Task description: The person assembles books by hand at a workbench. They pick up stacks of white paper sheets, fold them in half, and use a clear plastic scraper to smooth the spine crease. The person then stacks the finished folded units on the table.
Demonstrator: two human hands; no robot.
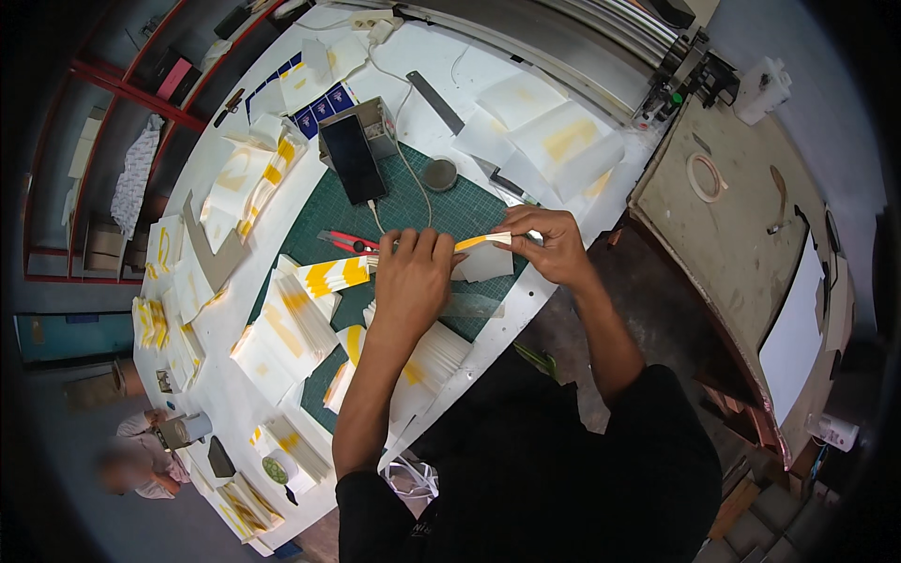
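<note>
Over the front of a green cutting mat, both my hands pinch a white folded paper with yellow marks. My left hand is closed over its left part, knuckles up. Its right end sits between the thumb and fingers of my right hand. A yellow-striped paper piece sticks out left of my left hand; whether it is the same sheet is hidden. Beneath my left forearm lies a fanned stack of folded papers. Another such stack lies to the left. Red-handled scissors rest just beyond my left hand.
A phone on a cable leans against a box. Beyond the mat are a steel ruler, loose sheets and a roller machine. A second table stands right. A person is at the far left.
</note>
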